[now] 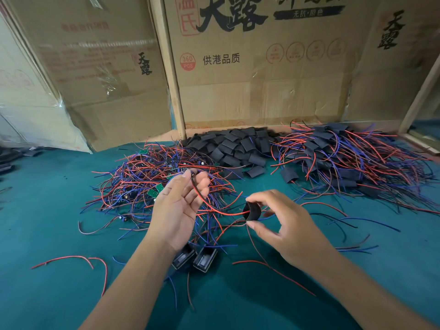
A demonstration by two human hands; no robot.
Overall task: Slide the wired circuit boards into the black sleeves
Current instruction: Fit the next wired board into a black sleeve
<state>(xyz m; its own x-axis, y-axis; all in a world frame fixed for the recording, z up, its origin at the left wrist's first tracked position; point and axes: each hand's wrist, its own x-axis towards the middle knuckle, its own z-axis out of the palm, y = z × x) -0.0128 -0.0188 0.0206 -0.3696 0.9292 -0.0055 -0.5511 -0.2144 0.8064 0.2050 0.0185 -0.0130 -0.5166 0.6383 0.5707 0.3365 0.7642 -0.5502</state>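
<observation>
Two small black boxes (194, 257) sit close under my wrists, so I keep my elbows up. Right hand (285, 232) pinches a black sleeve (252, 210) open. Left hand (177, 206) pinches the red wire (212, 206) already running into it. Feed straight, keep the mouth round. Clear green mat (47, 210) left. Board tangle (157, 177), sleeve pile (235, 146), finished heap (345, 158) beyond.

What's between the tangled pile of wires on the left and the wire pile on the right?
In the head view, a heap of empty black sleeves sits between the loose wired boards and the sleeved pile, against the cardboard box.
</observation>
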